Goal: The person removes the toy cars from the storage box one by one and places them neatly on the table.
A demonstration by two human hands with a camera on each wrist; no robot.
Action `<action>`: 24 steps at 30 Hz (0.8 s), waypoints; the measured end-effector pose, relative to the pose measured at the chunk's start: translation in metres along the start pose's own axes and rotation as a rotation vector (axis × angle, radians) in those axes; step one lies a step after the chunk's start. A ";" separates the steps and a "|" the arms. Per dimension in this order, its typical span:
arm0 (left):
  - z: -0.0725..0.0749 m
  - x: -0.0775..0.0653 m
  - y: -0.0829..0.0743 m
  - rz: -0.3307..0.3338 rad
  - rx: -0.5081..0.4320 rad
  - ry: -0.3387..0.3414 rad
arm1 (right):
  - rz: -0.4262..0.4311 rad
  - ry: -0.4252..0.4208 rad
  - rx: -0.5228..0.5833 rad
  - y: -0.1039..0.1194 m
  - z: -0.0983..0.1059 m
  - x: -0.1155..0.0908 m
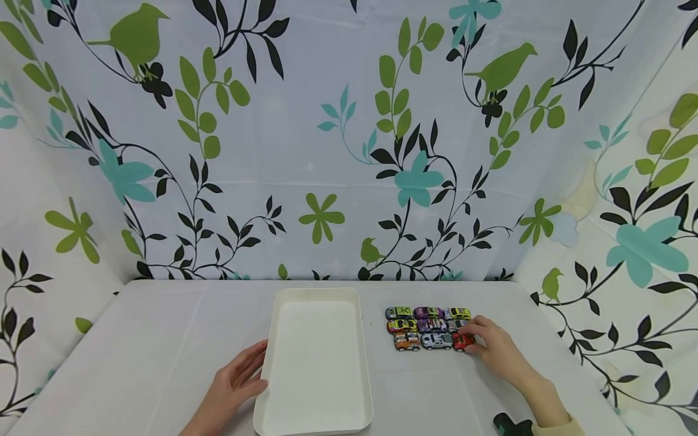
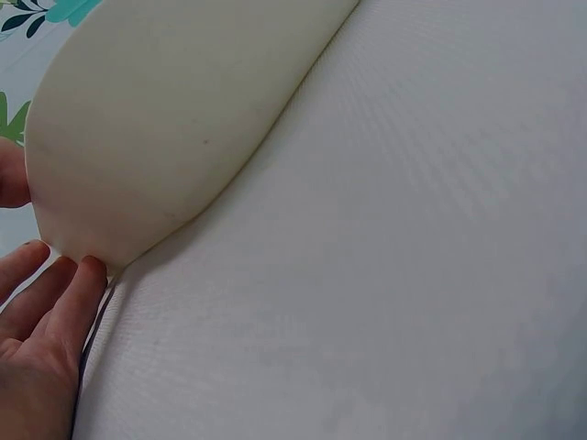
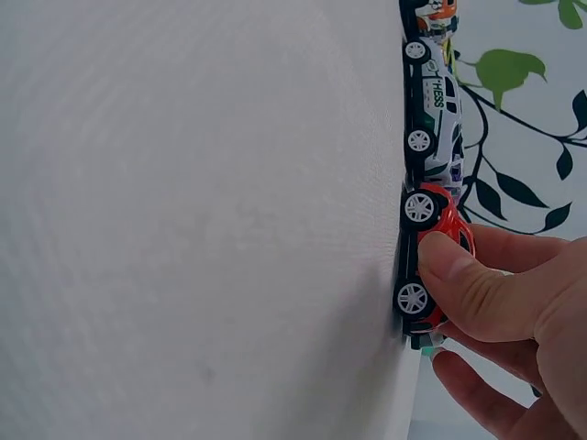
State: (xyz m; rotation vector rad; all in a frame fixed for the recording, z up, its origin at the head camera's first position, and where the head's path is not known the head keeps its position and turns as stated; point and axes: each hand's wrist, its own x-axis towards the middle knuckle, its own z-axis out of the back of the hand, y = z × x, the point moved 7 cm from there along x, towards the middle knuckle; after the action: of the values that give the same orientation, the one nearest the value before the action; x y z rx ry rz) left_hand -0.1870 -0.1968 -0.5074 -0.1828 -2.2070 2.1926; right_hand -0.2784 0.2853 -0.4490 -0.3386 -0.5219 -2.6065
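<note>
In the head view my right hand [image 1: 504,351] is at the right end of the front row of toy cars. Its thumb and fingers pinch a red toy car [image 3: 440,220], whose wheels stand on the table in the right wrist view. Directly beside that car is a silver toy car [image 1: 437,341], with an orange toy car [image 1: 406,341] farther left. My left hand [image 1: 231,384] touches the left side of a white tray [image 1: 313,363], fingers extended along its edge and thumb at the rim. Nothing lies in the tray.
Behind the front row stand more toy cars, among them a yellow-and-red car [image 1: 402,326] and a purple car [image 1: 428,312]. All are on the white table [image 1: 163,339]. Patterned cloth [image 1: 305,151] hangs behind the table's back edge and along both sides.
</note>
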 end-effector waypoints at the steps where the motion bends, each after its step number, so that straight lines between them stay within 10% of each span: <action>1: 0.000 0.000 0.000 0.002 0.000 0.000 | 0.009 -0.009 -0.010 0.000 0.000 0.000; 17: 0.003 0.005 0.005 0.025 0.079 -0.078 | 0.008 -0.183 -0.065 0.011 0.010 -0.017; 24: 0.019 -0.012 -0.033 -0.108 0.611 -0.211 | -0.124 -0.066 -0.109 0.017 0.014 -0.039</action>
State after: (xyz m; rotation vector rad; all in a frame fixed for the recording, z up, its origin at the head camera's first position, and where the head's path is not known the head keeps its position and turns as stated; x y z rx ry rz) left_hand -0.1791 -0.2170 -0.4738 0.1852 -1.4623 2.7885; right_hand -0.2341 0.2922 -0.4442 -0.4418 -0.4357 -2.7580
